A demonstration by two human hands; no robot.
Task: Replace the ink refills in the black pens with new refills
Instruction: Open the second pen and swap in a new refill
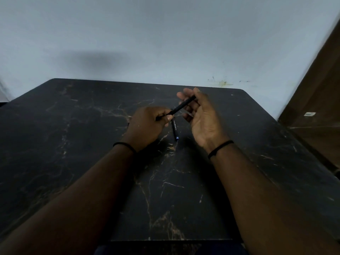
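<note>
I hold a black pen point(181, 106) slanted above the table, between both hands. My left hand point(149, 124) pinches its lower end with closed fingers. My right hand point(200, 115), palm turned up, grips its upper end with thumb and fingertips. A thin pale refill point(187, 113) seems to lie across my right fingers; it is too blurred to be sure. A second black pen point(174, 130) with white lettering and a blue tip lies on the table just below and between my hands.
The black marble-patterned table point(92, 144) fills the view and backs onto a pale wall point(165, 43). A brown wooden door or cabinet point(316, 100) stands at the right. Both wrists wear a thin black band.
</note>
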